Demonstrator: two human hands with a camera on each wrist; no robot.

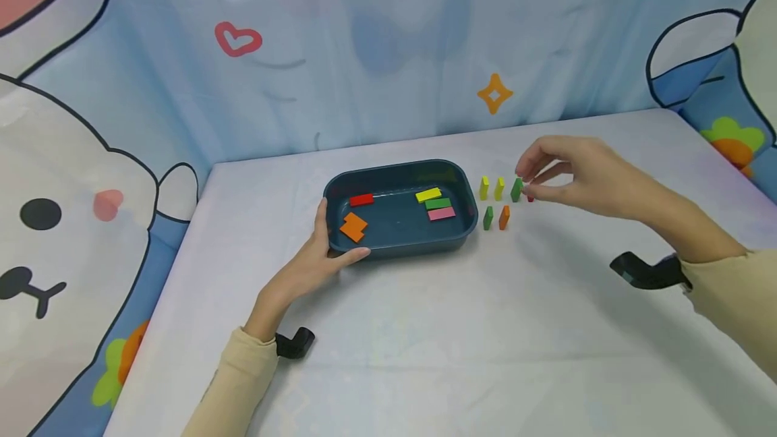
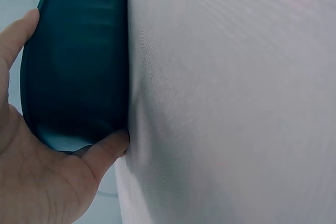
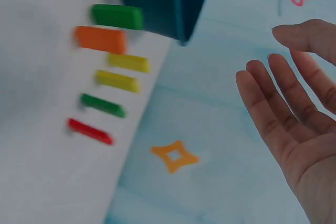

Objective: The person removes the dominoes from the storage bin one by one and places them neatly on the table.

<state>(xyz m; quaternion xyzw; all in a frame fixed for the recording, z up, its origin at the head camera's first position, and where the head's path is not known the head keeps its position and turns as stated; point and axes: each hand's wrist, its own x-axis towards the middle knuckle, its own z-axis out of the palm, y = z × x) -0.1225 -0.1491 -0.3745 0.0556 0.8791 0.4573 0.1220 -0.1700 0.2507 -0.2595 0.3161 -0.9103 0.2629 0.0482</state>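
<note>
head view: six small upright blocks [image 1: 499, 189] stand just beside the 3 o'clock end of the dark tray [image 1: 394, 224]. from my end i judge them light, stiff and hardly fragile but easily toppled, so i'd take each by a gentle pinch across its broad faces, near the top. the tray looks like smooth, rigid plastic, perhaps slippery; i'd trust its end wall and rim. loose pieces [image 1: 441, 213] lie flat inside it. at its 8 o'clock corner the left hand [image 1: 315, 258] grips it, thumb on the near side, fingers against the end. at 2 o'clock of the blocks i have the right hand [image 1: 583, 174], thumb apart from the fingers, pinching nothing; i can't fairly tell its exact clearance. beyond the white table [image 1: 425, 342], a blue curtain [image 1: 376, 106] hangs at 12 o'clock.
</note>
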